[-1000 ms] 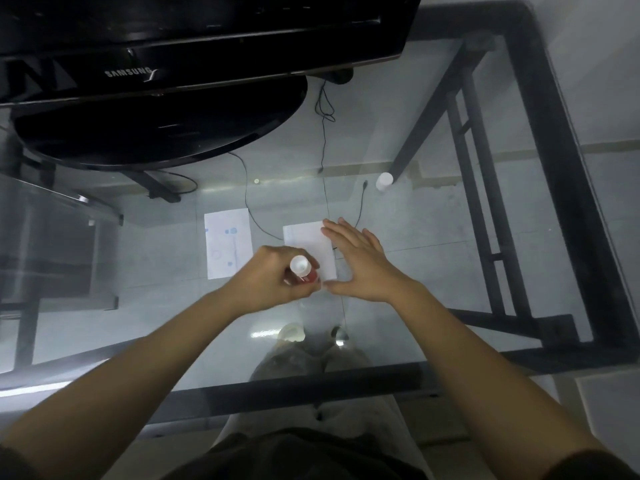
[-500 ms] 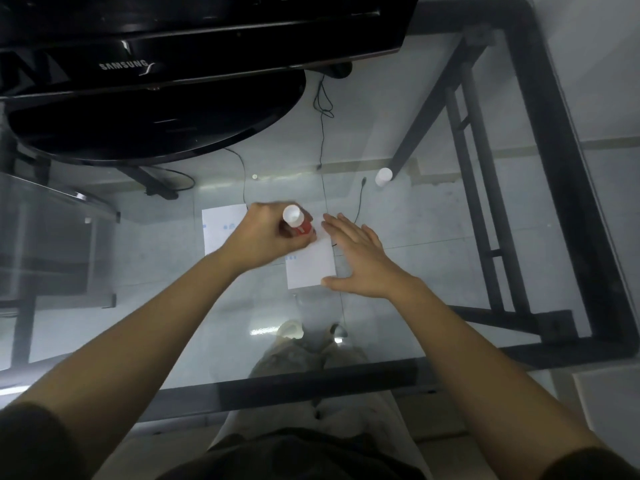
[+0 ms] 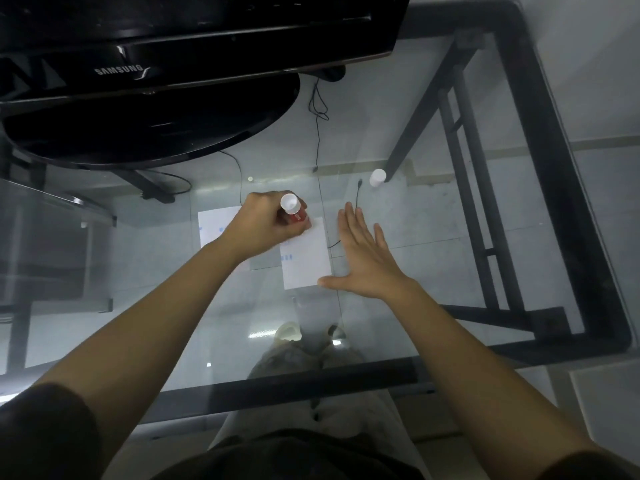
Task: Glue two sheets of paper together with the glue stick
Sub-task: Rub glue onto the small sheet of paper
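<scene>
Glass tabletop (image 3: 450, 216) on a black metal frame, with the floor and the person's legs visible through it; a black monitor (image 3: 173, 46) on a round stand fills the far left. Two white sheets of paper lie side by side at the centre. The left hand (image 3: 266, 226) is closed in a fist around a red glue stick (image 3: 296, 213), held tip-down at the far edge of the right sheet (image 3: 306, 261), probably to spread glue there. The right hand (image 3: 363, 261) lies open and flat, fingers spread, just beside that sheet's right edge, thumb at its near corner, seemingly to stop the paper sliding under the stick. The left sheet (image 3: 214, 226) waits just beside it, partly hidden under the left wrist, apparently ready to be joined on. One white cap (image 3: 377, 177), likely the glue's, stands well apart at the far right, out of the way. Count: two sheets, one glue stick, one loose cap, two hands
</scene>
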A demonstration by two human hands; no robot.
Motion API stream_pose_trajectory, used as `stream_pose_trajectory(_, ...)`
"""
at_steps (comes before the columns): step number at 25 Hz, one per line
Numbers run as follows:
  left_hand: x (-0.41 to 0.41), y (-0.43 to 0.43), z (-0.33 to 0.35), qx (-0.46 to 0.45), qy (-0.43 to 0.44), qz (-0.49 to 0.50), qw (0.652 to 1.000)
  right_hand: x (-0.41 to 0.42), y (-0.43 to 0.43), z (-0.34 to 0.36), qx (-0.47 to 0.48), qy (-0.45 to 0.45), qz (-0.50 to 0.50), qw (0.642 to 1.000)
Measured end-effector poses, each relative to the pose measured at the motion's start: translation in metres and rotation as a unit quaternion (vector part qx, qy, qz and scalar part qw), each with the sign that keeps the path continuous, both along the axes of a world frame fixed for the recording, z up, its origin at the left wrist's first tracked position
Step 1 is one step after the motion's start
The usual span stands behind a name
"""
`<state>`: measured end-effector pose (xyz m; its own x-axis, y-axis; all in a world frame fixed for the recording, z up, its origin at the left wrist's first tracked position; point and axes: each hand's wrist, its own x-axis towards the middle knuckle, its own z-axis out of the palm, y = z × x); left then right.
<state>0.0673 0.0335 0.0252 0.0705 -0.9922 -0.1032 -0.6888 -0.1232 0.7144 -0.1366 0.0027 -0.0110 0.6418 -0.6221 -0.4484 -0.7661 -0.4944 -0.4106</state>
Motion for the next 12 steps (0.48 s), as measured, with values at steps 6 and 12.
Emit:
stream_pose_trajectory(6,-0.026,0.039,0.000,0.011,0.038,-0.105,0.994,-0.003,0.000,-0.001,-0.013,0.012,0.007,1.000)
stream_pose_trajectory(12,-0.018,0.014,0.002,0.026,0.002,-0.115,0.993,-0.004,-0.001,0.000,-0.012,0.009,0.009,1.000)
